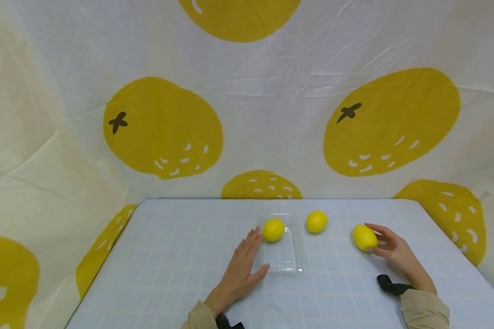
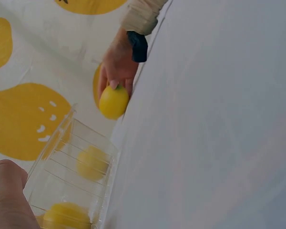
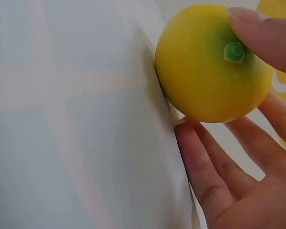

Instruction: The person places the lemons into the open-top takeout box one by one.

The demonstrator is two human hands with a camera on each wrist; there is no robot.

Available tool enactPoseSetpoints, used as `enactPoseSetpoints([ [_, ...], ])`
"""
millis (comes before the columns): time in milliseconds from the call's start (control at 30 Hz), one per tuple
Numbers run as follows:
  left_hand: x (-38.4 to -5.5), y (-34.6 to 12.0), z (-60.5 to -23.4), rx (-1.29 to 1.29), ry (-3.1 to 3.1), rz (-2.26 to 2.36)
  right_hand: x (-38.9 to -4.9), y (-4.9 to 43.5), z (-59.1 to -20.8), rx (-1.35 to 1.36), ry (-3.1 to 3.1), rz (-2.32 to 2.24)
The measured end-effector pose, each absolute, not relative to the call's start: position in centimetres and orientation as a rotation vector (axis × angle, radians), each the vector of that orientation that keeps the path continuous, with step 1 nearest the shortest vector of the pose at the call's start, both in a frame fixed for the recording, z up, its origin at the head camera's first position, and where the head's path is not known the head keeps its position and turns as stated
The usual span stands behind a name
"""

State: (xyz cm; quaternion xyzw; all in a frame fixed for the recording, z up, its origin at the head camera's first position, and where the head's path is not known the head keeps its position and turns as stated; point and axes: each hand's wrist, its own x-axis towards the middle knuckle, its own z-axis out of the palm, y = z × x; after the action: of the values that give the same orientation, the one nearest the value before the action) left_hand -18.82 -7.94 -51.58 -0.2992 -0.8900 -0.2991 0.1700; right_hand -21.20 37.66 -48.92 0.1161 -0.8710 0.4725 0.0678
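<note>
My right hand [image 1: 399,256] holds a yellow lemon [image 1: 364,237] between thumb and fingers at the right of the table. A green stem end shows on that lemon [image 3: 214,62] in the right wrist view, close over the cloth. The left hand [image 1: 240,267] lies with fingers extended along the left side of a clear plastic container [image 1: 286,256], thumb near its front corner. Inside the container, at the back, sits a second lemon [image 1: 273,230]. A third lemon [image 1: 316,221] rests on the table just right of the container, seen through its clear wall in the left wrist view.
The table [image 1: 169,256] has a pale checked cloth. Behind it and at both sides hangs a white curtain [image 1: 271,128] printed with large yellow fruit. A black wrist camera strap [image 1: 393,285] is on the right wrist.
</note>
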Motion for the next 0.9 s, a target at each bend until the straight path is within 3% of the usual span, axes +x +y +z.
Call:
enactPoseSetpoints([
  [900,-18.79,-8.05,-51.69,-0.850,-2.534,-0.852,-21.51,37.39,-49.30,0.371,-2.665,1.348],
])
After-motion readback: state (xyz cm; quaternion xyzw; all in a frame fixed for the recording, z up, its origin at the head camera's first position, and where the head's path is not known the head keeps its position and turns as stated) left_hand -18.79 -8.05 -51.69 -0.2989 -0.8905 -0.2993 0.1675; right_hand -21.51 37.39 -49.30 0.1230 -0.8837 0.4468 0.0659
